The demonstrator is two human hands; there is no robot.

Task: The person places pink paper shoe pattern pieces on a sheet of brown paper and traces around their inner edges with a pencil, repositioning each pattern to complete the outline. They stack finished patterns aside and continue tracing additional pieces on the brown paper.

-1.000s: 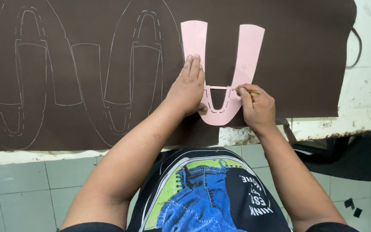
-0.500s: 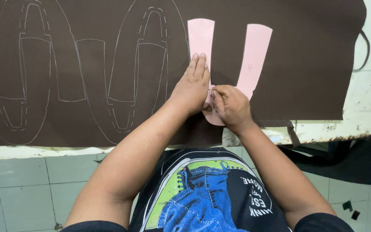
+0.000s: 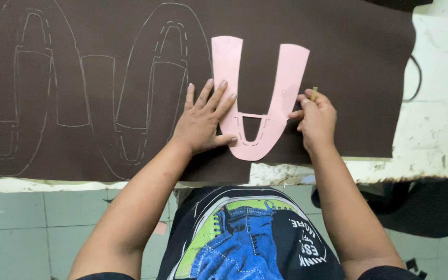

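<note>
1. Left hand (image 3: 202, 120): laid flat, palm down, fingers spread toward 1 o'clock, grasping nothing; fingertips and thumb pressing the left limb of the pink U-shaped template (image 3: 257, 96).
2. Right hand (image 3: 315, 118): clenched around a thin yellowish marking tool (image 3: 314, 93), tip set against the outer edge of the template's right limb, at 3 o'clock from the template's middle.
3. Pink template: flat on the dark brown sheet (image 3: 338, 57), open end pointing to 12 o'clock, rounded base at 6 o'clock near the sheet's front edge, a small cut-out window just above the base.
4. Brown sheet: spread over a worn white table (image 3: 436, 129), covering most of it, bare table showing at 3 o'clock.
5. Chalk outlines (image 3: 151, 88): same U shape already traced on the sheet at 9 o'clock from the left hand, one just beside it, another further left.
6. Below the table edge, at 6 o'clock: dark printed shirt (image 3: 250, 238) and pale tiled floor (image 3: 22, 223).
</note>
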